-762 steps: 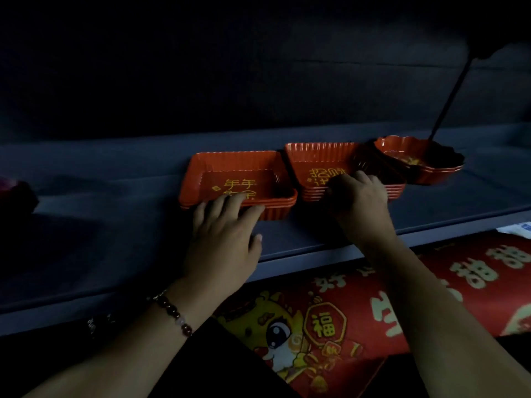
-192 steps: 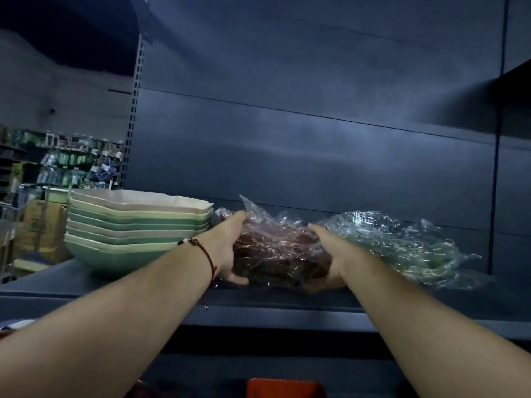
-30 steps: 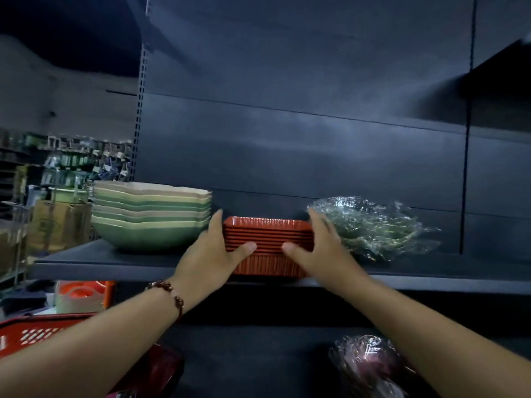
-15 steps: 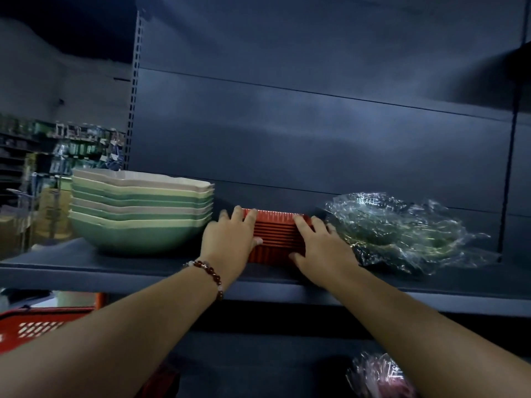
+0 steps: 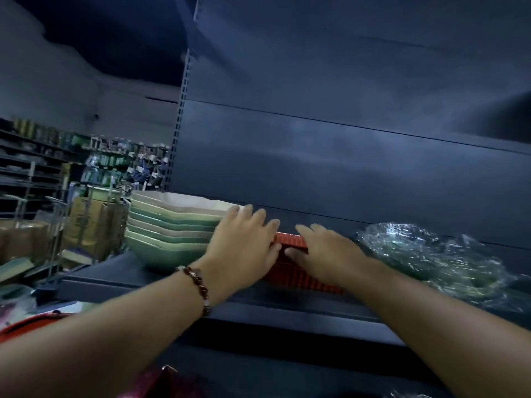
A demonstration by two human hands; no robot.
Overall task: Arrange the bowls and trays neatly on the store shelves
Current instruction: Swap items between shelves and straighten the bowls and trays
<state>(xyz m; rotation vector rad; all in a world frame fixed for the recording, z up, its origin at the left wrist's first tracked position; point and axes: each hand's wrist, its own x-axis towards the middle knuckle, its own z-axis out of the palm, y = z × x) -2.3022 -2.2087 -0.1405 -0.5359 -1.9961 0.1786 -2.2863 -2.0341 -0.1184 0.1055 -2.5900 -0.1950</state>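
Looking on: a person stands at a dim store shelf, both arms reaching up.
Shelf (image 5: 178,280): dark metal board at about chest height.
Wrapped bundle (image 5: 431,257): greenish ware in crinkled clear film, far right, just beside the red stack.
Green bowls (image 5: 169,234): a nested pile at the left end, its right side touching or nearly touching the left hand.
Red trays (image 5: 290,242): a ribbed stack between bowls and bundle, long axis running left to right along the shelf.
Left hand (image 5: 244,239): fingers straight, spread, laid flat on the stack's left end.
Right hand (image 5: 324,254): fingers straight, flat on the right end.
Key relation: the stack lies under and just beyond both palms, so I'd guess a straight push towards the back panel; neither hand is clearly nearer.
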